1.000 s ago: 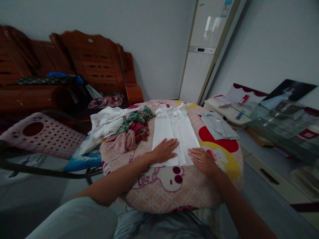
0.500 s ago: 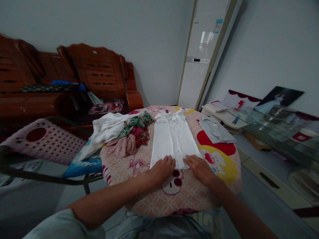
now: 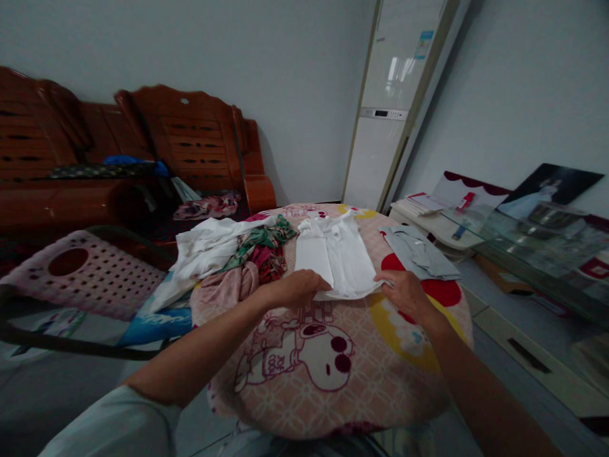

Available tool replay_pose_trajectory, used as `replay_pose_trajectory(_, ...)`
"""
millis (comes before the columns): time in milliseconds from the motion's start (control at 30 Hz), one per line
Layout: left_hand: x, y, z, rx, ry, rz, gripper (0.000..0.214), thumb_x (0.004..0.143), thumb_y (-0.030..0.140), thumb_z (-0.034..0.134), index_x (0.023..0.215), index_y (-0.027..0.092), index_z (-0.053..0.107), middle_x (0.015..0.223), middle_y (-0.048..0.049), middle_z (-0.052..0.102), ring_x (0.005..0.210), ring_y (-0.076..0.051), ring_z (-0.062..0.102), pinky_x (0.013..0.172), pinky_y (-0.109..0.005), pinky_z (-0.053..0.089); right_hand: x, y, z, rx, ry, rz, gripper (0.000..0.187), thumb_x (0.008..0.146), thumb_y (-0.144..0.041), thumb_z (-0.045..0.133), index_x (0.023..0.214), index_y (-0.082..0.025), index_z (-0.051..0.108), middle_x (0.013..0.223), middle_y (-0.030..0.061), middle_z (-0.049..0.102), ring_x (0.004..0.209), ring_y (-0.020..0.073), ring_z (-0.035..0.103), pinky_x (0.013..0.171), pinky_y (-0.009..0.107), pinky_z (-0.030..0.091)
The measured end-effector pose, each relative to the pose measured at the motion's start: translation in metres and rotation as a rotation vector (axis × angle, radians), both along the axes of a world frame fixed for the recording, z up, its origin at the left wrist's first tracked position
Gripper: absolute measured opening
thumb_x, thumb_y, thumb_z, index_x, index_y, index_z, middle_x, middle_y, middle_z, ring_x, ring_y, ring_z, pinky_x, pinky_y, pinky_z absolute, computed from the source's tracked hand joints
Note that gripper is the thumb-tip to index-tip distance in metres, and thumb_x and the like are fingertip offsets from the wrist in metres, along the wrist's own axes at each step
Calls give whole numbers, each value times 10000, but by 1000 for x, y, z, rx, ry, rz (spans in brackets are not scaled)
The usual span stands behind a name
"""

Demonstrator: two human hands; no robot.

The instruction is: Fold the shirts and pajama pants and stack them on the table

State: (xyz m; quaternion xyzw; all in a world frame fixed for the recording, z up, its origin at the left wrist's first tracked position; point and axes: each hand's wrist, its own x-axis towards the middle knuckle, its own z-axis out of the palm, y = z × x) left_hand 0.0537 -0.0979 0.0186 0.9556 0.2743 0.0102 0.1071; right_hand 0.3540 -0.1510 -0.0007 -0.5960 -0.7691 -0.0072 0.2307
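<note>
A white shirt (image 3: 340,257), its sides tucked into a narrow strip, lies on the round table under a pink patterned cloth (image 3: 285,406). Its collar end points away from me. My left hand (image 3: 304,287) grips the near hem at the left, fingers closed over the fabric. At the hem's right corner my right hand (image 3: 404,292) pinches the cloth between thumb and fingers. The near edge is lifted slightly off the table between both hands. To the left sits a heap of clothes: a white garment (image 3: 204,251), a green and red patterned one (image 3: 264,244) and a pink one (image 3: 228,285).
A folded grey garment (image 3: 421,252) lies on the table's right side. A glass shelf with dishes (image 3: 537,238) and a cabinet stand to the right. Left are a pink woven chair (image 3: 109,273) and a wooden sofa (image 3: 190,139). A white air conditioner (image 3: 380,152) stands behind.
Both hands have closed on the shirt's near hem and moved it away from me, raising it a little. More of the printed tablecloth shows in front. The view has shifted slightly.
</note>
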Motion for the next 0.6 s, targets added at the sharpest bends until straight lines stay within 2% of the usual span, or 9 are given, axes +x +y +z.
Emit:
replay_pose_trajectory(67,2,31,21,-4,6,-22,500,778,50,449,1162,261,690,1057,-29,739,1018,-194,654,950,-332,470,0,29,14,-12,30,-27,324,760,-119,537,971,-211,763,884,44,768,810,205,696,747,279,489)
replay_pose_trajectory(167,9,83,42,80,83,72,413,754,52,473,1050,208,714,1025,-58,736,1030,-221,650,926,-328,477,-5,78,28,11,-9,-67,349,776,-119,556,1056,-199,747,985,65,763,905,224,688,796,293,483)
replay_pose_trajectory(233,16,111,43,177,111,208,437,769,51,468,1119,191,688,1114,-76,715,1082,-234,636,939,-334,473,-12,106,30,40,-57,-137,394,818,-125,539,1164,-206,709,1078,80,746,976,234,673,853,317,481)
replay_pose_trajectory(300,21,126,34,290,70,351,505,802,61,467,1275,177,602,1255,-99,658,1167,-244,601,991,-352,452,-18,124,24,77,-98,-186,424,844,-129,525,1240,-182,666,1141,110,721,1032,248,652,896,340,476)
replay_pose_trajectory(333,22,128,25,331,36,397,525,826,80,468,1337,170,551,1319,-110,620,1204,-246,581,1016,-359,440,-20,128,19,88,-118,-195,422,850,-126,517,1247,-160,659,1145,128,714,1043,255,644,909,349,475)
replay_pose_trajectory(400,22,119,4,341,-23,406,519,876,148,474,1395,162,487,1402,-120,559,1250,-242,553,1050,-359,426,-22,125,4,89,-152,-176,401,849,-107,497,1207,-125,676,1121,155,710,1043,263,634,926,360,473)
replay_pose_trajectory(500,16,89,-30,219,-12,255,498,884,242,513,1378,177,496,1402,-103,564,1259,-225,549,1071,-340,421,-19,103,-25,41,-177,-60,419,811,-58,479,1162,-128,696,1118,146,708,1057,250,626,955,360,471)
replay_pose_trajectory(600,9,62,-56,160,32,145,534,834,184,535,1365,144,495,1408,-133,553,1267,-238,546,1066,-342,431,-13,76,-52,-24,-191,109,484,765,-41,496,1207,-135,669,1199,142,682,1122,248,606,998,390,460)
